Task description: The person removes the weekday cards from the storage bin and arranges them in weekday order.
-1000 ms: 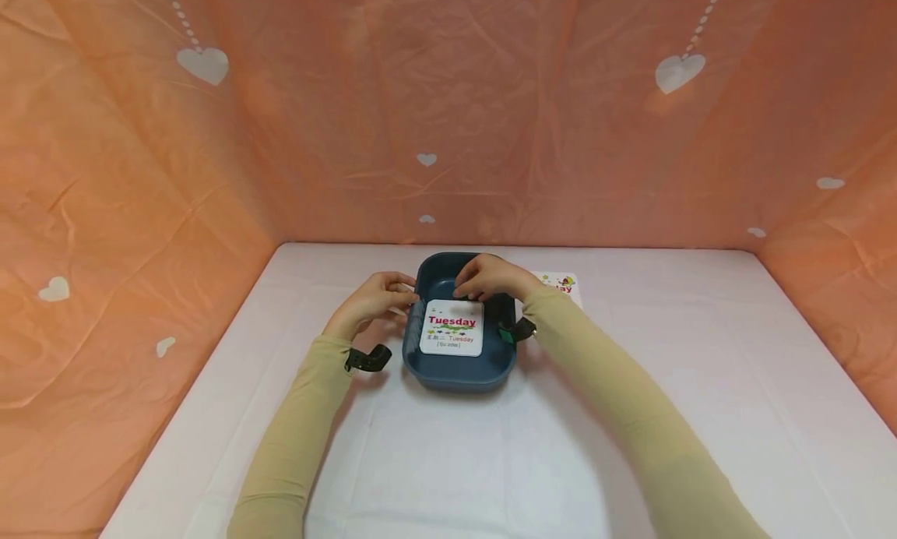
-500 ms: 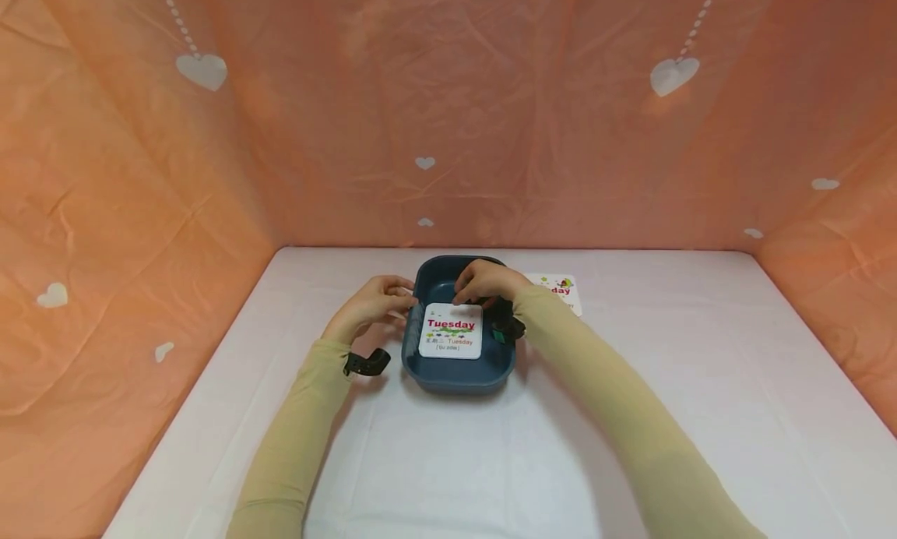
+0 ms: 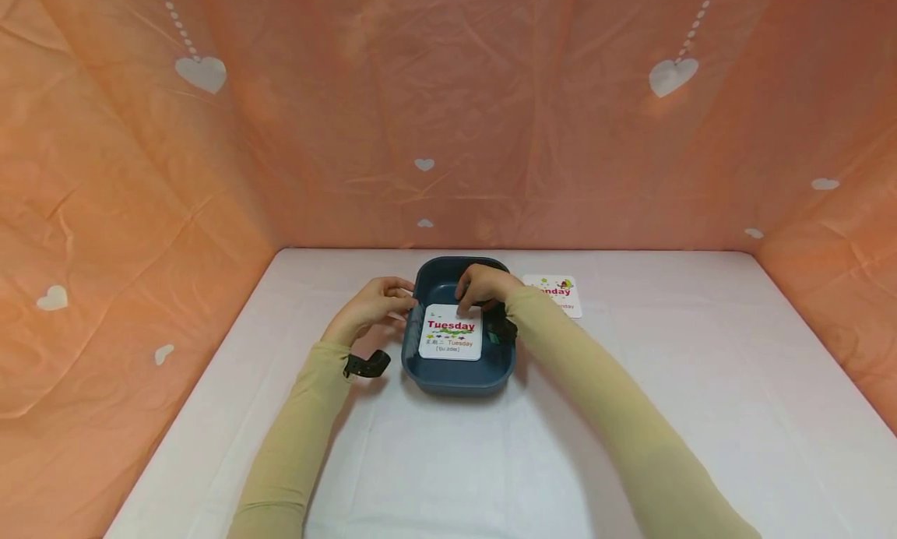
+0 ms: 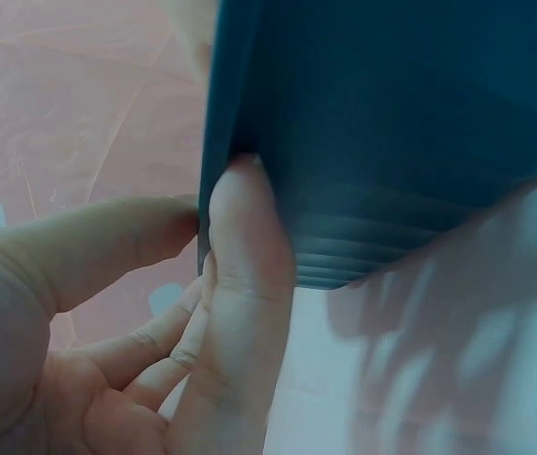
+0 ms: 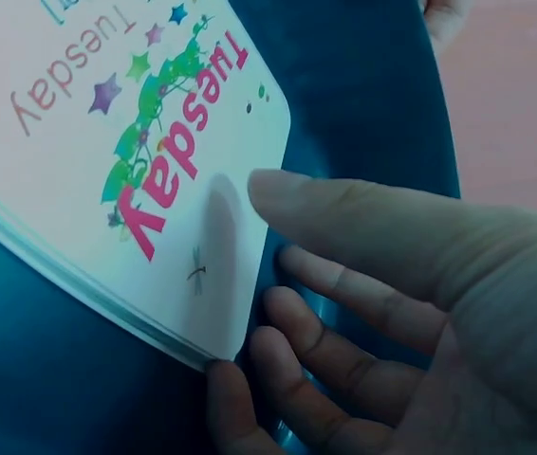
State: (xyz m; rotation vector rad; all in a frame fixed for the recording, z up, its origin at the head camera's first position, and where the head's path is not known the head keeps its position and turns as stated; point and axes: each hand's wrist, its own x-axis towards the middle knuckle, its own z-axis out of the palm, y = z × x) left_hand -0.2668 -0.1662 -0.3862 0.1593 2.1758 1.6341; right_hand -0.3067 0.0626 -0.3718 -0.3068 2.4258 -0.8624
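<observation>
In the head view a dark blue plastic box [image 3: 459, 387] stands on the white table. Inside it lies a stack of white cards [image 3: 448, 350], with a "Tuesday" card on top. My left hand [image 3: 371, 307] pinches the box's left rim between thumb and index finger; the left wrist view shows this hold on the wall [image 4: 392, 123]. Over the stack's far edge is my right hand [image 3: 485, 283]. In the right wrist view its thumb [image 5: 344, 213] hovers above the top card [image 5: 221, 265], while the index fingertip [image 5: 226, 384] is at the stack's corner. Its other fingers are loosely bent beside the stack.
To the right of the box, a "Monday" card [image 3: 569, 299] lies on the table, partly covered by the right sleeve. Orange cloth [image 3: 448, 118] with white hearts walls in the table at the back and sides.
My right hand has shifted slightly nearer and lower, its thumb now over the top card. More of the Monday card shows. The left hand keeps its hold on the rim.
</observation>
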